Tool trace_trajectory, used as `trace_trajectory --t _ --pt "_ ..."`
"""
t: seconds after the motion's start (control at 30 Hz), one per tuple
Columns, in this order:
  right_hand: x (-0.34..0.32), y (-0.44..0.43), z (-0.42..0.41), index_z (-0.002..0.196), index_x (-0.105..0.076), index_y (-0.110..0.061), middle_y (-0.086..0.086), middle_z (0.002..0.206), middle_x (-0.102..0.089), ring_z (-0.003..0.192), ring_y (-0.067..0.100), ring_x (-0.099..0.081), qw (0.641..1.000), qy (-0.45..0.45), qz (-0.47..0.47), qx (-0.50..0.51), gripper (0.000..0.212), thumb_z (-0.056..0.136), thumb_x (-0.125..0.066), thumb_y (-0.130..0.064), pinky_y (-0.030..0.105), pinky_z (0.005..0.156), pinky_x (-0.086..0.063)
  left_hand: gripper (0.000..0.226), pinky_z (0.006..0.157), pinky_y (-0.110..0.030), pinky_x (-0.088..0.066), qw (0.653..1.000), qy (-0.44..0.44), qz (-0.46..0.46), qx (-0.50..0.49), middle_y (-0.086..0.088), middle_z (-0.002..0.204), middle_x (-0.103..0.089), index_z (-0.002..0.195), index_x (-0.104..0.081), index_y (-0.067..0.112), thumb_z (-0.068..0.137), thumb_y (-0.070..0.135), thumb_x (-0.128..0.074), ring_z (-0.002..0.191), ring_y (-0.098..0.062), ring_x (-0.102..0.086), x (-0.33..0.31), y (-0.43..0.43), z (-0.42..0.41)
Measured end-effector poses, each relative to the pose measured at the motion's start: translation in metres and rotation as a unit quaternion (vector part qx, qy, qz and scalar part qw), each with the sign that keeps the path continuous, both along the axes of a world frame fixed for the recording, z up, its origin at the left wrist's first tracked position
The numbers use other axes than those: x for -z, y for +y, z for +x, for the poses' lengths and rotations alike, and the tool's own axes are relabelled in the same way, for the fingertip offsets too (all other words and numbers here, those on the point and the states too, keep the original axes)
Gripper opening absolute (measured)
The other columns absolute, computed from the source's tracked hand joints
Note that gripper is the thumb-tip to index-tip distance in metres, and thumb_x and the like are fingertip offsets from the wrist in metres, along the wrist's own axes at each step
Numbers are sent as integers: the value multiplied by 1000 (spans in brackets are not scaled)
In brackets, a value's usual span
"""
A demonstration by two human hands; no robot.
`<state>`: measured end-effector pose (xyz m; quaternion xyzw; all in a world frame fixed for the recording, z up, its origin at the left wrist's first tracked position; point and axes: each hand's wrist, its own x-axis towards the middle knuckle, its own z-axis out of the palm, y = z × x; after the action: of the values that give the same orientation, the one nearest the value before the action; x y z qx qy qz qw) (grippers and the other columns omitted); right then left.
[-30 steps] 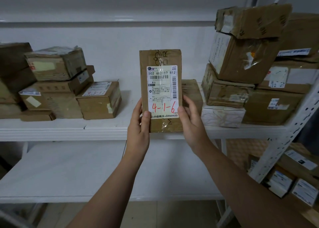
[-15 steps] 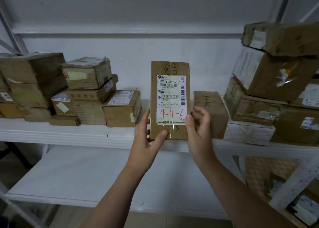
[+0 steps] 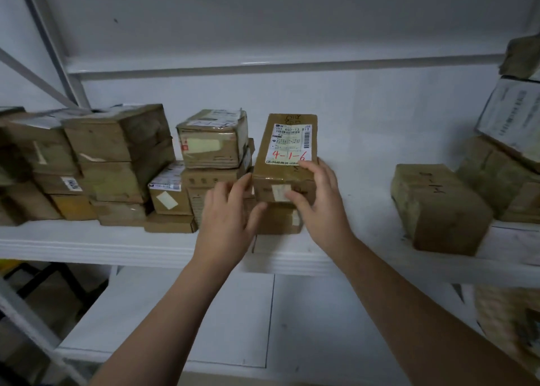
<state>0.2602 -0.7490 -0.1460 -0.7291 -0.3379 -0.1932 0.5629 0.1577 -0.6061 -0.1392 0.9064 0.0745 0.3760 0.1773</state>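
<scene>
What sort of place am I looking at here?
Probably a courier storeroom or pickup point: white metal shelves, stacked taped parcels with shipping labels, and one parcel hand-marked 4-1-6 in red, perhaps a shelf code.

Parcel (image 3: 285, 157) label: red handwritten "4-1-6".
</scene>
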Motion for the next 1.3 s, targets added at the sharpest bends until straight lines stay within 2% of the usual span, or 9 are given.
trace_trajectory --t 0.07,0.2,0.33,0.53,0.7,0.87,1.03,1.2,1.3 --pt "-12 12 8 133 -47 -14 7 142 -39 129 16 -43 999 16 -39 34 48 89 -65 -12 0 95 -28 52 92 -32 -34 1000 15 5 -9 -14 118 -52 137 -48 12 91 32 -61 110 -31 -46 3 20 2" --pt "-16 31 14 134 -47 -17 3 138 -44 125 14 -46 995 30 -74 66 44 92 -62 -17 16 97 -36 49 96 -37 -37 999 31 25 24 -13 123 -52 136 -49 13 90 27 -61 114 -31 -46 10 47 5" --pt "4 41 8 130 -52 -14 -3 125 -44 117 11 -49 994 -14 -52 92 44 89 -66 -16 15 98 -39 48 96 -36 -39 997 27 36 63 -12 124 -52 134 -51 12 90 24 -63 115 -29 -47 15 61 7" --pt "19 43 -1 137 -46 -19 7 131 -50 117 20 -51 984 -37 -75 158 55 87 -65 -29 53 103 -40 45 96 -24 -29 992 15 52 118 -7 124 -52 134 -51 13 91 24 -61 116 -22 -44 14 67 13" --pt "17 29 -11 148 -30 -14 9 141 -44 128 19 -43 986 -6 -79 150 68 89 -56 -37 35 105 -36 38 91 -21 -29 987 -42 40 149 -4 118 -55 127 -55 15 91 27 -53 110 -13 -41 15 56 12" --pt "40 -18 -21 126 -55 -9 11 130 -52 124 17 -44 970 -41 -49 234 43 93 -46 -36 7 104 -24 37 85 -17 -30 976 -58 27 207 -3 114 -57 119 -60 12 90 29 -46 103 -14 -44 25 20 12" --pt "64 -74 -28 114 -63 -8 14 129 -51 124 24 -45 955 10 -32 293 32 88 -51 -22 32 105 -34 34 90 -19 -35 967 -28 12 251 -7 115 -58 121 -60 10 89 20 -59 105 -18 -51 45 -46 27" --pt "58 -144 -19 116 -59 -3 16 125 -50 113 15 -44 936 23 -36 349 31 86 -57 -14 16 94 -34 48 95 -30 -45 960 42 10 275 -10 130 -50 133 -51 11 88 22 -65 115 -24 -52 58 -117 52" --pt "52 -183 -9 125 -55 -5 17 134 -44 126 29 -42 926 55 -47 369 39 87 -62 -5 38 105 -36 60 94 -38 -50 952 65 0 300 -12 143 -39 142 -41 13 89 28 -64 120 -27 -51 55 -162 72"
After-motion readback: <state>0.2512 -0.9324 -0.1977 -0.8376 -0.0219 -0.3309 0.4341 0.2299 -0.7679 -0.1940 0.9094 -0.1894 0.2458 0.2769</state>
